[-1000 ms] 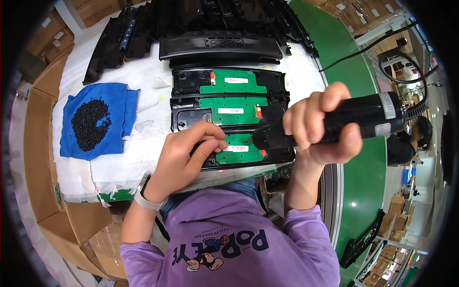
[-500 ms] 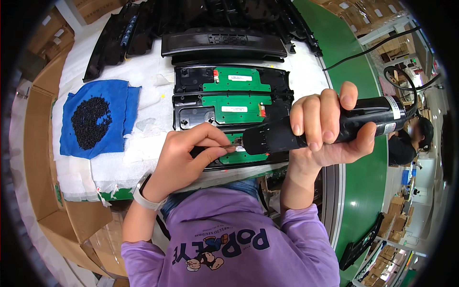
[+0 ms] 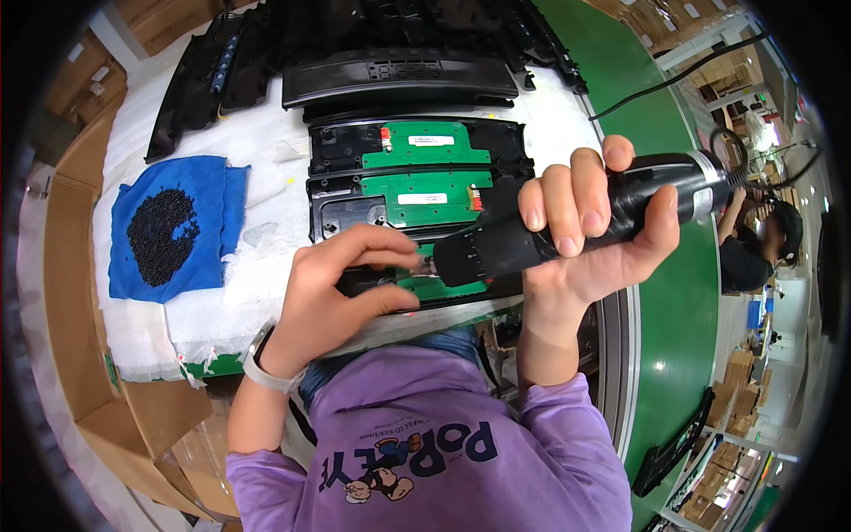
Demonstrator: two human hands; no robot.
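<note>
Driver nose at the nearest of three green boards

Just under the nose of the black power driver point(image 3: 510, 246): the nearest green circuit board point(image 3: 434, 292), set in a black plastic panel point(image 3: 510, 285) near the close edge of the white-covered table point(image 3: 266, 195), and partly hidden by driver and hands. Held at a slant, pointing left toward the board; unclear from this angle whether touching it or just above. Gripped firmly in the right hand point(image 3: 585, 275), wrapped around the barrel. Facing it, the left hand point(image 3: 319, 277): loosely curved, parted between thumb and fingertips beside the metal tip; unclear whether pinching anything small.

By the look of it, work in progress on the nearest board. Just beyond, in a row: a middle board point(image 3: 456, 188) and a far board point(image 3: 425, 157), both already lying in black panels, each bearing a white label and a red connector. Too small to tell whether fastened, so no sure count of finished ones. Left over in plenty: a heap of small black pieces point(image 3: 160, 235), probably screws, on a blue cloth point(image 3: 232, 213) to the left, well apart from the panels. Farther out, behind the row: more black plastic parts point(image 3: 399, 80), crowded together. Off right: a green surface point(image 3: 674, 337) and, beyond, a person in black point(image 3: 749, 266)
</note>
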